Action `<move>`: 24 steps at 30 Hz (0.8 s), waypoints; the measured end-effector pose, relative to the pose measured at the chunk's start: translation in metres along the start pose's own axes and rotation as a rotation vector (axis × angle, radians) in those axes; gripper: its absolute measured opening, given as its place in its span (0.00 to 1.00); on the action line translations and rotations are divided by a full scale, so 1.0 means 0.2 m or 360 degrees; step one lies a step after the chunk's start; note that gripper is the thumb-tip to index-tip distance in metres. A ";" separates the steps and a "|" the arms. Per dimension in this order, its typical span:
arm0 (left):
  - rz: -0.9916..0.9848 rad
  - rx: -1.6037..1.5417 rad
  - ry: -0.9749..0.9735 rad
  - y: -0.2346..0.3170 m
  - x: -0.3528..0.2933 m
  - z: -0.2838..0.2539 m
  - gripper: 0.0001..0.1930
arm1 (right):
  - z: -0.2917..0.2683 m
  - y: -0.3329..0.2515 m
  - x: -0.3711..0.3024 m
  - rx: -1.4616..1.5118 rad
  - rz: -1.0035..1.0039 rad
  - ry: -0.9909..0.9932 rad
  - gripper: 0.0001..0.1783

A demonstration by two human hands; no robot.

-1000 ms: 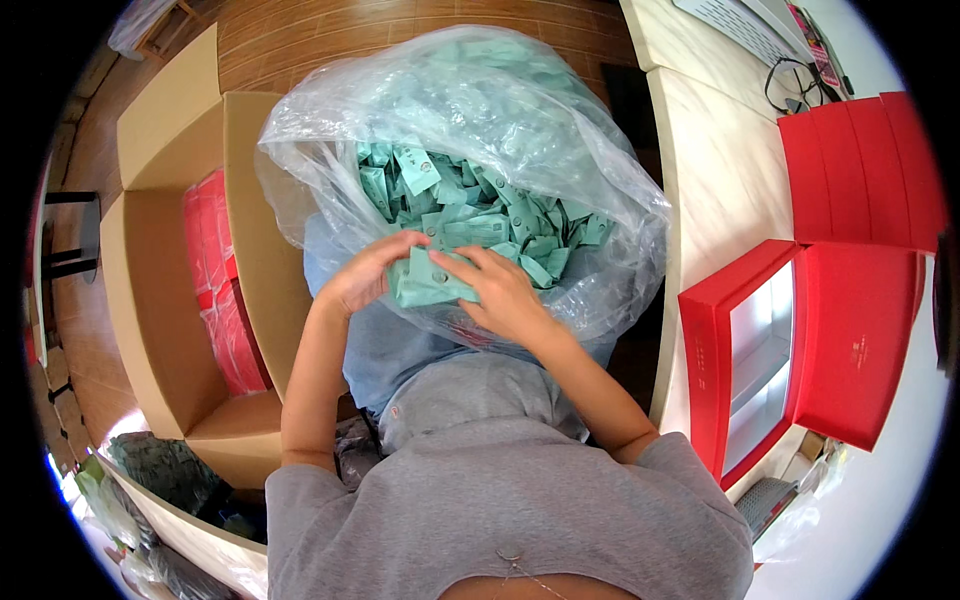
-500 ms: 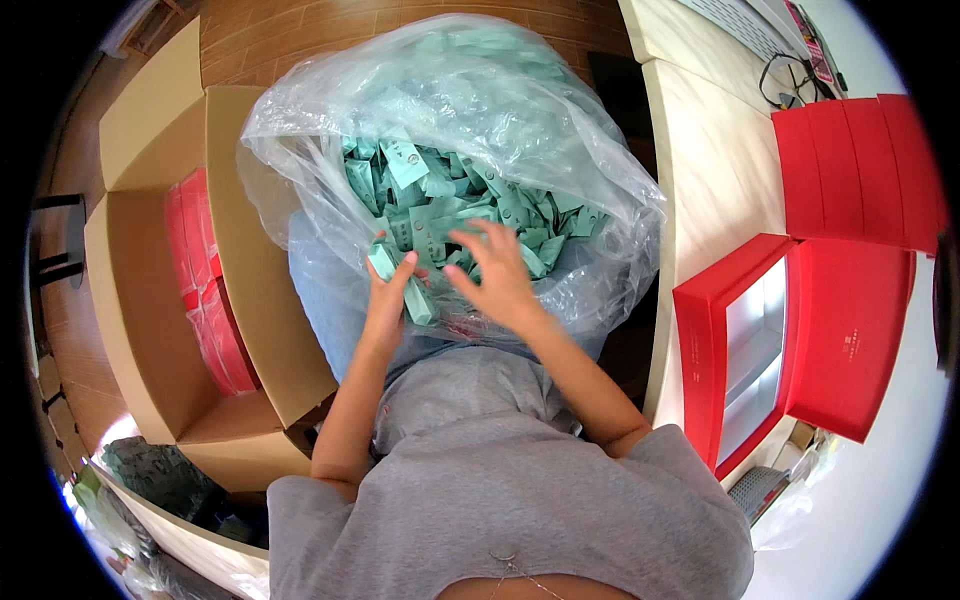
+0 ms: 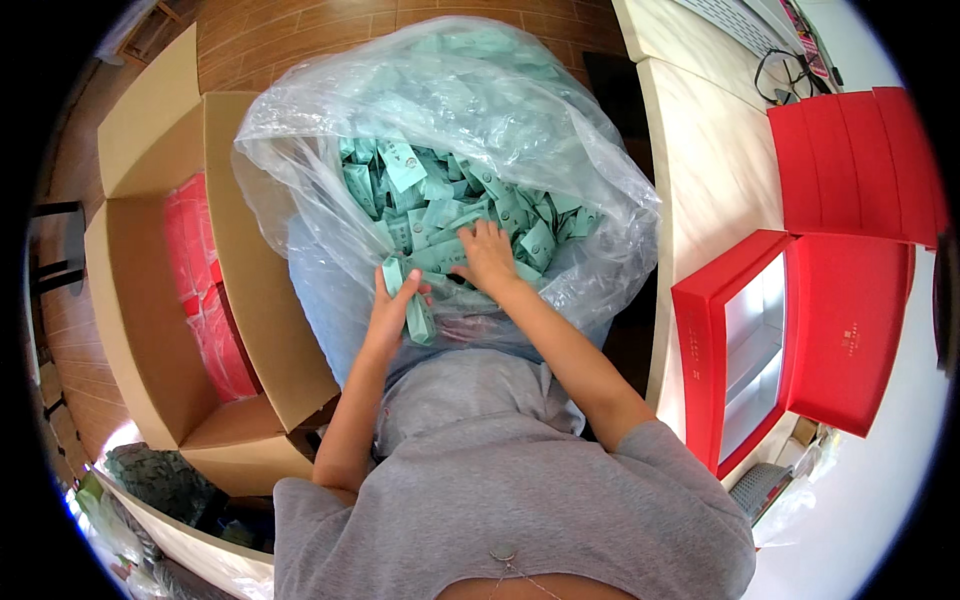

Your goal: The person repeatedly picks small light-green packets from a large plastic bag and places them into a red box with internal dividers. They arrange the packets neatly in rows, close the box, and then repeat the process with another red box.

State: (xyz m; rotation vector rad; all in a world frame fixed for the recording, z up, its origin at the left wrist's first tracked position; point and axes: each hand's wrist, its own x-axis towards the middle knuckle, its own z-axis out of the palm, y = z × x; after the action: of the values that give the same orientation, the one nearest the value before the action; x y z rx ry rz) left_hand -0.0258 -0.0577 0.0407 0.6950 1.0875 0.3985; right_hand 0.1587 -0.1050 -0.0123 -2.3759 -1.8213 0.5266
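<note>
A large clear plastic bag lies open in front of me, filled with small pale green packets. In my left hand, at the bag's near edge, several green packets are held together lengthwise, the thumb pressed across them. My right hand rests on the heap, its fingertips touching packets and its thumb apart from the fingers. Nothing shows firmly gripped in it.
On the left stands an open cardboard box holding red wrapped packages. To the right, a pale table carries an open red gift box with a silvery divided inside, and a row of red box pieces.
My right hand has come down onto the heap from above it, its fingers now on the packets. The left hand has shifted slightly toward me, still holding its packets.
</note>
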 end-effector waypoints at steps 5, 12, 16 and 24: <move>0.0124 -0.0128 0.0154 0.02 -0.01 -0.04 0.28 | 0.06 -0.01 -0.05 0.0309 -0.0268 -0.0121 0.20; 0.0116 0.0061 -0.0074 0.14 0.02 -0.09 0.31 | -0.50 -0.06 -0.13 0.1157 -0.0067 -0.0445 0.16; -0.0347 0.0050 -0.0396 0.08 0.03 0.07 0.30 | -0.37 -0.13 -0.10 0.1238 -0.0267 0.0017 0.18; -0.0227 -0.0192 -0.0391 0.07 -0.02 0.06 0.30 | -0.22 0.31 -0.13 -0.0010 0.0554 0.0435 0.22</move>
State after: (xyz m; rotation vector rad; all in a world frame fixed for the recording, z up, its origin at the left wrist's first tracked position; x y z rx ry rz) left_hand -0.0168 -0.0543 0.0568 0.5397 0.8665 0.2465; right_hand 0.2248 -0.1409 0.0154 -2.6287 -1.3096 0.2070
